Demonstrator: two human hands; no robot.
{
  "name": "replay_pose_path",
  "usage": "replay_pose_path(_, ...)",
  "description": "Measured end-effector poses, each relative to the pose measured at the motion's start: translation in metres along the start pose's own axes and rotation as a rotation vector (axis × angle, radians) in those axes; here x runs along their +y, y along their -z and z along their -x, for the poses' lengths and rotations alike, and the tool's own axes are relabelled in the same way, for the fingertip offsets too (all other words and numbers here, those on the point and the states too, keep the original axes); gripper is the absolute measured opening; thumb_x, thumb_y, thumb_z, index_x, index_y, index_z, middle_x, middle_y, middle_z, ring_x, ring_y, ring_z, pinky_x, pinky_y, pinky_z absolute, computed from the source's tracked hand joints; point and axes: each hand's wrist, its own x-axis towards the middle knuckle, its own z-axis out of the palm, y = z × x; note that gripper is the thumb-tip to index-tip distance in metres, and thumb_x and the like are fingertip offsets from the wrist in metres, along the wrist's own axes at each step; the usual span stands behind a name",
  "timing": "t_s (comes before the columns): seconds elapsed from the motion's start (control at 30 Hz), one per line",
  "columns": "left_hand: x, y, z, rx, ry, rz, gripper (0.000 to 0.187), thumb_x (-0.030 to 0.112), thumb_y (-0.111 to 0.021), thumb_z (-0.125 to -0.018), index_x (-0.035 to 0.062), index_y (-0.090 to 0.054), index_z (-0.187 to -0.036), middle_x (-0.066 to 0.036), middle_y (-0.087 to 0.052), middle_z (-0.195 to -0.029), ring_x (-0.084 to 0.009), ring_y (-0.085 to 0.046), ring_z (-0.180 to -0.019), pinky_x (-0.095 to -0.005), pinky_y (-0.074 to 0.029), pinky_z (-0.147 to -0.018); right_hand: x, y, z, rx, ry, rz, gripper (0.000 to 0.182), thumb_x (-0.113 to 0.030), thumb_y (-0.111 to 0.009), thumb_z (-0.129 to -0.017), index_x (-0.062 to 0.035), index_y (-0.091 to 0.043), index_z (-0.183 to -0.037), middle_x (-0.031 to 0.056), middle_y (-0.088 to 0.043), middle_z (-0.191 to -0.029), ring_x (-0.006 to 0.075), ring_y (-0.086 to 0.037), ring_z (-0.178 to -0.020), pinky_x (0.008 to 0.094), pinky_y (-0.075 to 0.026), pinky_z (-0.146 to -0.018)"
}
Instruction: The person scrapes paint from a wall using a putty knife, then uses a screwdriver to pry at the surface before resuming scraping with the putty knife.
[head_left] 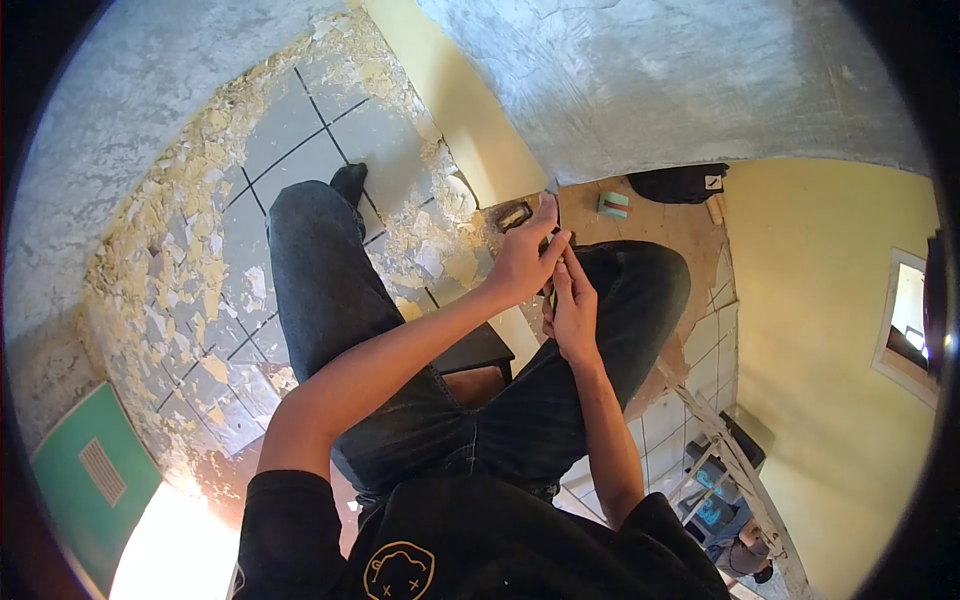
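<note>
My left hand point(522, 260) and my right hand point(574, 308) meet above my right thigh, near the knee. Between them is a small dark object point(549, 288), mostly hidden by the fingers and too small to name. The fingers of both hands are closed around it. Just beyond my left hand, a dark-framed item point(514, 215) lies on the floor by the wall corner. My legs, in dark jeans point(330, 290), are spread apart on either side of a dark seat edge point(470, 350).
Peeled paint flakes point(170, 290) cover the tiled floor at the left. A small green box point(613, 204) and a black bag point(675, 184) lie ahead by the wall. At the lower right are a ladder point(735, 460) and another person point(745, 556). A green panel point(95, 485) stands lower left.
</note>
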Motion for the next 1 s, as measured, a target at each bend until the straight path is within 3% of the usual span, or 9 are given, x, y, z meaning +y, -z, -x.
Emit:
replay_pose_path(0.13,0.0,0.006,0.0,-0.122,0.114,0.099,0.054,0.017,-0.054,-0.094,-0.0099,-0.034,-0.137,-0.034,-0.037,-0.138,-0.0393,-0.034,-0.133,-0.0391,-0.032,-0.11,-0.003,-0.004,0.002,0.015,-0.03,-0.032,0.045,-0.026,-0.042,-0.103,-0.0127,-0.037,-0.146,-0.0035,-0.044,-0.069,0.0017,-0.036,-0.044,0.0183,-0.028,-0.035)
replay_pose_path(0.23,-0.001,-0.001,0.004,-0.049,0.008,0.067,0.054,0.018,-0.054,-0.095,-0.0104,-0.035,-0.136,-0.034,-0.037,-0.138,-0.0398,-0.034,-0.133,-0.0392,-0.032,-0.11,-0.003,-0.001,0.006,0.01,-0.046,0.002,0.045,-0.026,-0.042,-0.103,-0.0136,-0.036,-0.146,-0.0034,-0.044,-0.07,0.0019,-0.036,-0.044,0.0183,-0.028,-0.035)
replay_pose_path(0.37,-0.004,0.005,-0.006,-0.045,-0.02,-0.009,0.052,0.019,-0.053,-0.095,-0.0113,-0.037,-0.134,-0.034,-0.038,-0.137,-0.0411,-0.035,-0.132,-0.0397,-0.034,-0.108,0.004,0.004,-0.006,-0.025,-0.023,-0.009,0.046,-0.026,-0.042,-0.103,-0.0142,-0.036,-0.147,-0.0029,-0.045,-0.072,0.0021,-0.037,-0.046,0.0186,-0.028,-0.035)
replay_pose_path(0.5,0.012,0.008,-0.002,-0.05,0.15,0.132,0.051,0.017,-0.053,-0.095,-0.0128,-0.038,-0.133,-0.035,-0.04,-0.134,-0.0424,-0.045,-0.124,-0.0421,-0.041,-0.1,0.005,-0.001,-0.005,-0.044,-0.063,-0.107,0.046,-0.026,-0.042,-0.103,-0.0147,-0.034,-0.147,-0.0029,-0.044,-0.071,0.0026,-0.037,-0.047,0.0187,-0.028,-0.036)
replay_pose_path(0.53,-0.007,0.0,0.002,0.003,-0.059,-0.03,0.05,0.017,-0.053,-0.094,-0.0133,-0.039,-0.132,-0.035,-0.042,-0.133,-0.0431,-0.046,-0.122,-0.0417,-0.042,-0.099,0.009,0.001,0.0,-0.045,-0.055,-0.086,0.047,-0.027,-0.042,-0.103,-0.0151,-0.034,-0.147,-0.003,-0.044,-0.071,0.0027,-0.037,-0.047,0.0188,-0.028,-0.036)
replay_pose_path(0.63,-0.005,0.003,0.003,-0.106,0.026,0.012,0.051,0.016,-0.054,-0.094,-0.0136,-0.039,-0.132,-0.035,-0.041,-0.134,-0.0431,-0.043,-0.125,-0.0406,-0.04,-0.102,0.012,0.005,-0.001,-0.049,-0.037,-0.021,0.048,-0.027,-0.041,-0.103,-0.0153,-0.032,-0.148,-0.0031,-0.044,-0.071,0.0027,-0.037,-0.046,0.0189,-0.028,-0.035)
replay_pose_path(0.9,-0.009,0.004,0.001,-0.026,-0.049,-0.067,0.045,0.017,-0.053,-0.094,-0.014,-0.046,-0.126,-0.036,-0.042,-0.132,-0.0411,-0.046,-0.124,-0.0403,-0.04,-0.103,0.011,0.004,-0.005,-0.073,-0.079,-0.061,0.047,-0.026,-0.04,-0.103,-0.0163,-0.032,-0.148,-0.0028,-0.045,-0.076,0.0028,-0.036,-0.048,0.0191,-0.027,-0.035)
replay_pose_path(0.97,0.008,0.014,-0.005,-0.162,0.242,0.082,0.044,0.018,-0.053,-0.094,-0.0123,-0.047,-0.125,-0.035,-0.043,-0.132,-0.0406,-0.043,-0.127,-0.041,-0.036,-0.106,0.003,0.002,-0.011,-0.097,-0.101,-0.085,0.047,-0.025,-0.041,-0.103,-0.0167,-0.032,-0.148,-0.0028,-0.044,-0.075,0.0032,-0.036,-0.048,0.019,-0.027,-0.035)
replay_pose_path(1.0,-0.012,0.006,-0.008,-0.093,0.119,-0.073,0.042,0.017,-0.052,-0.095,-0.0108,-0.048,-0.125,-0.034,-0.045,-0.131,-0.0389,-0.061,-0.106,-0.0402,-0.05,-0.09,0.006,0.001,-0.014,-0.077,-0.14,-0.116,0.047,-0.027,-0.041,-0.103,-0.0174,-0.032,-0.148,-0.0025,-0.045,-0.075,0.0035,-0.037,-0.047,0.0191,-0.028,-0.035)
